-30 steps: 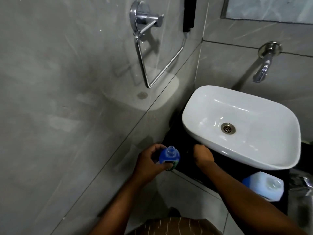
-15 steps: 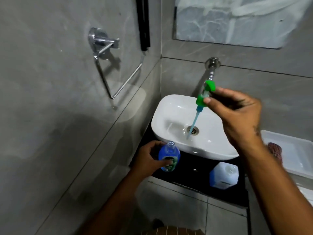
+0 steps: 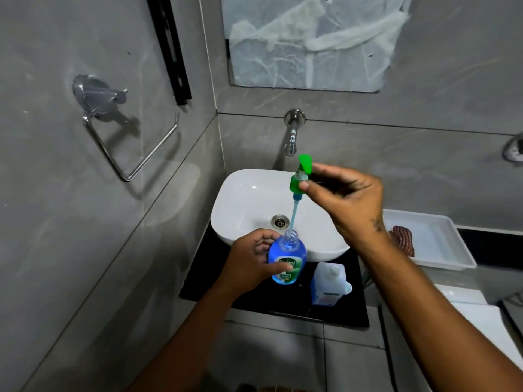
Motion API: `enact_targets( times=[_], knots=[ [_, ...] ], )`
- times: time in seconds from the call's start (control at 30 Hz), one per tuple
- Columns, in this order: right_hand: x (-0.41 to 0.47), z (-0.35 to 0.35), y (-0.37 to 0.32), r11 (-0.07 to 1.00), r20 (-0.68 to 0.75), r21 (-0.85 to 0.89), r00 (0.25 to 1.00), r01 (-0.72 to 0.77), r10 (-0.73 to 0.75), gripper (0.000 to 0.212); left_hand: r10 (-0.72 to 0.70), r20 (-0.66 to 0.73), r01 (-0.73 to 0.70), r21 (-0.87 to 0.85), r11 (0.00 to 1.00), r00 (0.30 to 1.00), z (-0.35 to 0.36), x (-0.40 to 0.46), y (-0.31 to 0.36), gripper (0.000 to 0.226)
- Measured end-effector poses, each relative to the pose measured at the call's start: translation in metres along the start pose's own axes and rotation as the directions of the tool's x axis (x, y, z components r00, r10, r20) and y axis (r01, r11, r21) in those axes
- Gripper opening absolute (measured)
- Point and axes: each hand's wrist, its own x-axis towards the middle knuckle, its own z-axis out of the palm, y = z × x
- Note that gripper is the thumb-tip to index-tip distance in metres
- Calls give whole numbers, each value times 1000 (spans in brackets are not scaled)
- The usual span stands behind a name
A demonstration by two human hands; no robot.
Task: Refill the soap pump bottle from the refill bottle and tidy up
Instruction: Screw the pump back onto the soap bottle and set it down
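Note:
My left hand (image 3: 252, 264) grips the blue soap pump bottle (image 3: 287, 258), which stands upright on the black counter (image 3: 203, 284) in front of the basin. Its neck is uncapped. My right hand (image 3: 345, 202) pinches the green pump head (image 3: 300, 176) above the bottle, and the tip of the pump's blue tube (image 3: 293, 215) sits at the bottle's mouth. The white refill bottle (image 3: 328, 281) stands just right of the soap bottle, with its cap off.
A white basin (image 3: 249, 205) sits on the counter under a wall tap (image 3: 291, 137). A white tray (image 3: 441, 244) holding a reddish cloth (image 3: 402, 239) lies to the right. A chrome towel ring (image 3: 127, 142) hangs on the left wall.
My right hand rose from the counter with the green pump head, then brought it down over the bottle so the tube tip reaches the mouth. The left hand kept its grip on the bottle.

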Motion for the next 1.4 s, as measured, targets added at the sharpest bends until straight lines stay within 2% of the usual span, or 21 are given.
enact_targets(
  times=[0.13,0.23,0.43,0.6,0.73,0.87,1.0,1.1,1.17,1.27,1.33,1.4],
  knots=[
    [-8,-12,20,999,39,-3,999,-35,35,36,10,1,-10,-37,999,1000,9,3,6,52],
    [-22,-21,37,995,83,-59,993,-84,89,40,34,-13,-34,-35,999,999,11,7,12,52],
    [-28,-38,49,988,128,-107,984,-110,123,33,29,-22,-29,-3,1000,999,10,14,19,51],
    [-25,-46,56,957,213,-279,967,-76,139,36,36,-36,-36,9,999,999,14,18,22,51],
    [-25,-49,57,921,313,-383,929,-69,199,47,44,-50,-44,14,999,998,14,19,22,52],
    [-24,-51,59,910,226,-410,959,-64,169,56,50,-67,-48,23,999,997,13,20,20,52],
    [-22,-47,65,874,295,-482,929,-59,225,46,50,-69,-48,30,998,996,11,21,20,52],
    [-22,-45,69,872,224,-482,950,-88,219,36,50,-75,-47,33,998,996,11,22,21,51],
    [-21,-47,72,880,211,-463,951,-107,227,37,45,-85,-43,32,999,995,11,22,22,50],
    [-20,-44,74,883,294,-464,928,-71,228,38,44,-76,-40,46,998,996,7,23,20,52],
    [-18,-41,75,876,257,-475,940,-81,226,36,44,-69,-40,56,998,997,6,23,19,52],
    [-17,-40,76,874,251,-477,939,-93,236,43,48,-73,-44,55,998,996,5,23,20,51]
  ],
)
